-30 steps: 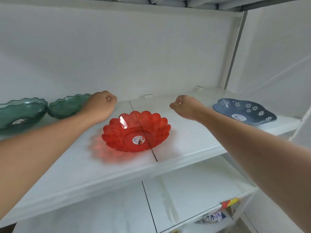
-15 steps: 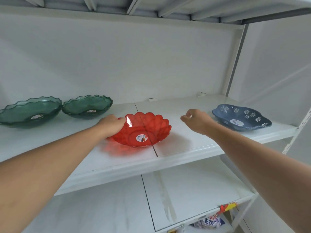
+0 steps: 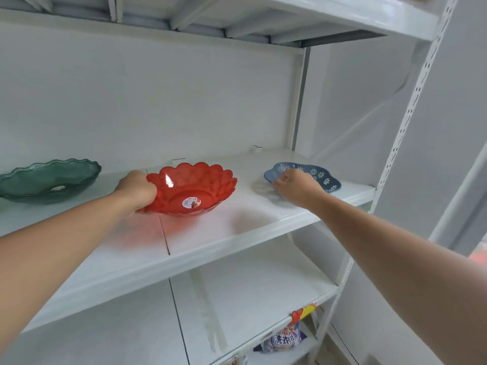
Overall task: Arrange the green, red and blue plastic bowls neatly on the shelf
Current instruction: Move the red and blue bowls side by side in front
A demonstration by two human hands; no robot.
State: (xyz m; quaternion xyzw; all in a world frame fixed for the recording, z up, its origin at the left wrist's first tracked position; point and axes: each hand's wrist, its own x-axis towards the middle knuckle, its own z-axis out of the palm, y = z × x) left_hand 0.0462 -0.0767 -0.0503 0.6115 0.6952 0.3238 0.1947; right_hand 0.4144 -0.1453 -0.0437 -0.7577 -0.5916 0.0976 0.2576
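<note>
A red scalloped plastic bowl (image 3: 195, 189) with a sticker inside is tilted and lifted off the white shelf (image 3: 216, 233), held at its left rim by my left hand (image 3: 137, 192). One green wavy-rimmed bowl (image 3: 47, 180) rests at the shelf's left, partly cut off by the frame edge. A blue bowl with white flowers (image 3: 320, 176) sits at the shelf's right. My right hand (image 3: 296, 188) is at its near left rim with fingers curled; whether it grips the rim is unclear.
A shelf board (image 3: 263, 3) hangs close overhead. A perforated white upright (image 3: 403, 127) stands at the right. A lower shelf (image 3: 250, 293) sits below, with a detergent bag (image 3: 284, 338) beneath it near a yellow and red tag.
My left hand has closed on the red bowl's rim, lifted it and carried it back and right. My right hand has reached right to the blue bowl. The view shifted right, so only one green bowl shows.
</note>
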